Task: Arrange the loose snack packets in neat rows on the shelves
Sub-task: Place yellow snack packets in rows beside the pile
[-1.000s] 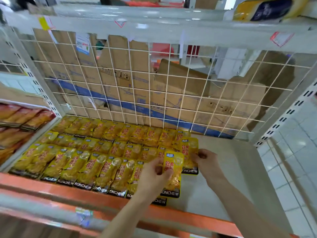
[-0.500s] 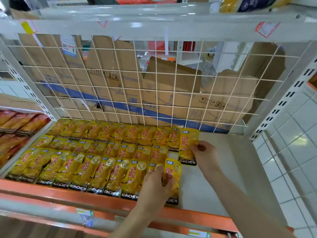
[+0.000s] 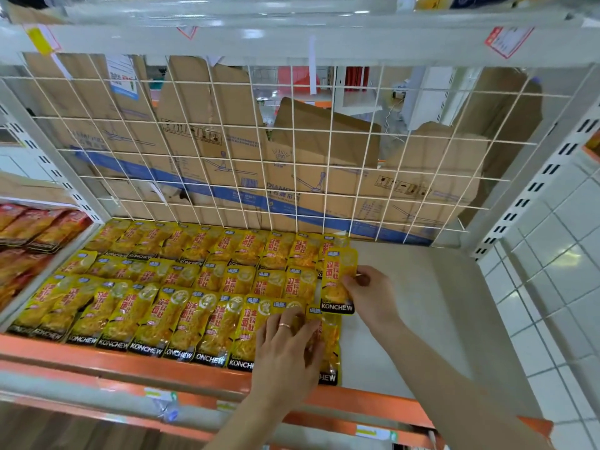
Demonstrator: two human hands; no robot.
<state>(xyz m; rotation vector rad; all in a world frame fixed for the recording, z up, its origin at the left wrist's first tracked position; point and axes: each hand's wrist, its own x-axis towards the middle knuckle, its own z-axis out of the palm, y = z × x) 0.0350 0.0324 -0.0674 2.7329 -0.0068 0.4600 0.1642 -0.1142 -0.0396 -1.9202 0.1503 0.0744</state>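
Packets lie in three rows on the shelf. My left hand presses the front packet flat, fingers spread; my right hand pinches the middle-row packet by its edge. Light, soft, slippery, I judge: edges grip best.

One head-worn camera is looking forward and down from just in front of the shelf. It is sitting close above the orange front edge, which is crossing the lower frame. It is facing the wire mesh back, with the upper shelf arching across the top. The wide lens is taking in the right upright and the floor tiles beyond. Both forearms are entering from below. The left hand and the right hand, pinching a yellow packet, are showing near the front middle.
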